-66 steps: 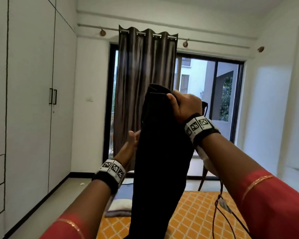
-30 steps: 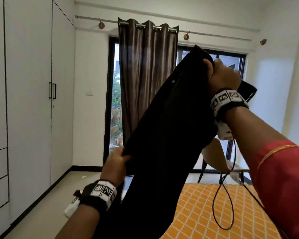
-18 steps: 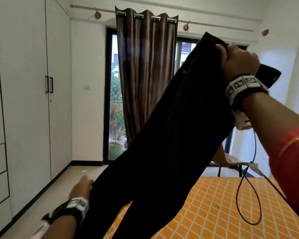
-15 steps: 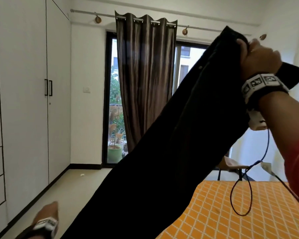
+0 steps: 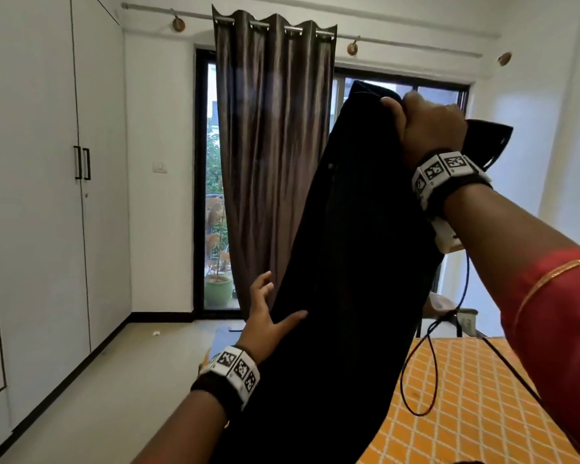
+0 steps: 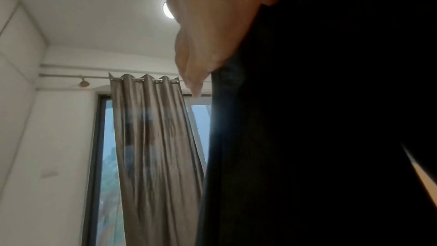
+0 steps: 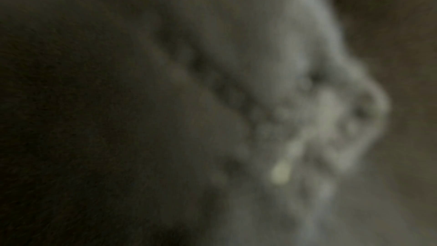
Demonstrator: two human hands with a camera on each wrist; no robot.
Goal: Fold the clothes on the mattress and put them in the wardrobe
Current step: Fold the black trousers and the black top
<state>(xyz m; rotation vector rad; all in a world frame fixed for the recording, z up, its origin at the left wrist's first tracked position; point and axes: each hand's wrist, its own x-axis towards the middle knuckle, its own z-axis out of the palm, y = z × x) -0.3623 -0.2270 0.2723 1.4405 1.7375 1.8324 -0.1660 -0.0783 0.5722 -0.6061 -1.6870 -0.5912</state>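
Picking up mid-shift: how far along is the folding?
Done: nothing visibly stored; the wardrobe doors are shut. In hand: the right hand grips the top of the black trousers, held up unfolded, while the left hand lies open against them. Left: fold them on the mattress and store them.

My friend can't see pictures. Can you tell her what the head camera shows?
A right hand holds black trousers up high by the top, while the open left hand touches their side. Behind are a brown curtain, white wardrobe and orange mattress.
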